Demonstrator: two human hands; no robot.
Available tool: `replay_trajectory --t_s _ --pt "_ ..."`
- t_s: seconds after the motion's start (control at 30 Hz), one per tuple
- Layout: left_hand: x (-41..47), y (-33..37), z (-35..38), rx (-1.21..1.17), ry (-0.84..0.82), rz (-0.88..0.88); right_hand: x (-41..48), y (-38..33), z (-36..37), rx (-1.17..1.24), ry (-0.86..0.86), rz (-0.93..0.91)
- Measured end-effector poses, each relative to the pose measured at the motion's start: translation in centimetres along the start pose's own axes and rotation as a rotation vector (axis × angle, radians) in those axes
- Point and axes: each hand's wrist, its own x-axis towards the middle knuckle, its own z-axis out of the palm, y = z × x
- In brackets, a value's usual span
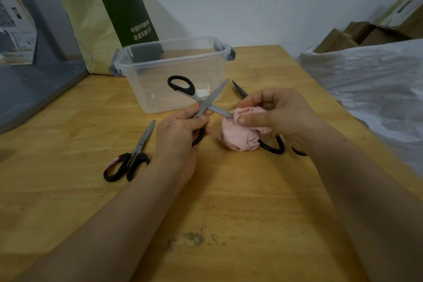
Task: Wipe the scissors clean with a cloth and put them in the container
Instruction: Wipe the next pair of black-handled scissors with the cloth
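My left hand (177,131) grips a pair of black-handled scissors (201,101) with the blades spread wide, held above the table. One blade tip runs into a bunched pink cloth (240,137) that my right hand (274,114) pinches around it. A clear plastic container (137,68) with grey latches stands just behind, with nothing visible inside. A second pair of scissors (131,158) lies closed on the wooden table (229,190) to the left. A third, dark pair (272,146) lies mostly hidden under the cloth and my right hand.
A yellow-green paper bag (91,30) and a dark green carton (132,11) lean on the wall behind the container. A grey tray (34,84) sits at the left. Crinkled white plastic sheeting (370,75) and cardboard boxes (366,32) fill the right side.
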Motion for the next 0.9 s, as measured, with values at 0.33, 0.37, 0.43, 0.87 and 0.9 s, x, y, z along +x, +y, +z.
replay_trajectory --t_s 0.33,0.37,0.43,0.87,0.9 --pt "0.1 -0.7 -0.8 0.533 0.068 0.519 0.1 0.4 0.5 0.202 0.247 -0.031" --pt "0.2 -0.8 -0.9 0.667 0.054 0.667 0.1 0.4 0.5 0.204 0.268 -0.030" --pt "0.3 -0.9 -1.2 0.830 0.022 0.899 0.2 0.5 0.4 0.197 0.311 -0.023" --pt "1.7 -0.8 -2.7 1.168 -0.112 1.224 0.0 -0.8 0.6 0.667 -0.071 0.383" --pt "1.7 -0.8 -2.7 1.181 -0.136 1.244 0.1 -0.6 0.6 0.687 -0.078 0.374"
